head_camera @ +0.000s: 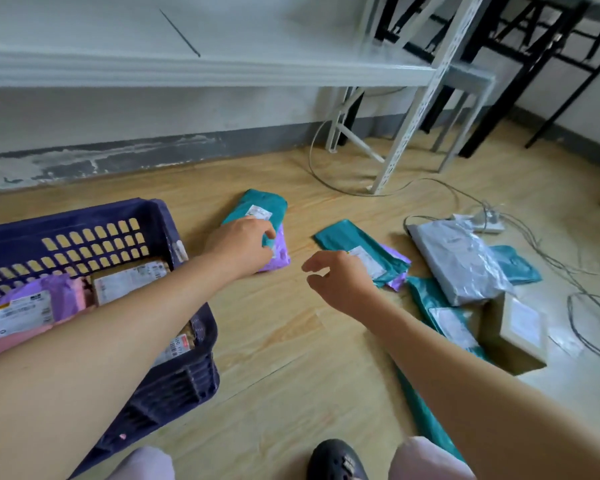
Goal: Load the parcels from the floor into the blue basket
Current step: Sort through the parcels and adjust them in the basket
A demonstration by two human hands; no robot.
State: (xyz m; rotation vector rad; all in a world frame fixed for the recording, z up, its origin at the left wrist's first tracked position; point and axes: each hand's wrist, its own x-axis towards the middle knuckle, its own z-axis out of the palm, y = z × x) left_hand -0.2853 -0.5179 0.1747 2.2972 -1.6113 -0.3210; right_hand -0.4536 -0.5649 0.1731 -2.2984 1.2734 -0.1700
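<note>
The first parcel (262, 206), a flat teal bag with a white label and a purple bag showing under its near end, lay on the floor (274, 341) just right of the blue basket (84, 216). Its long axis ran from the wall toward the person. The left hand (243, 244) was on its near end, the grip closed on the edge with fingers curled over the top and the thumb at the side. The lift would likely go up and leftward over the basket's near corner. A second parcel (343, 239), also teal over purple with a label, lay to the right, well apart from the first, with its long axis slanting from far left to near right. The right hand (340, 282) hovered at its near end, grip apart and holding nothing. The basket already held a purple parcel (32, 306) and a labelled brown box (129, 280). Farther right lay a grey bag (461, 268), a cardboard box (513, 330) and loose cables (548, 251).
</note>
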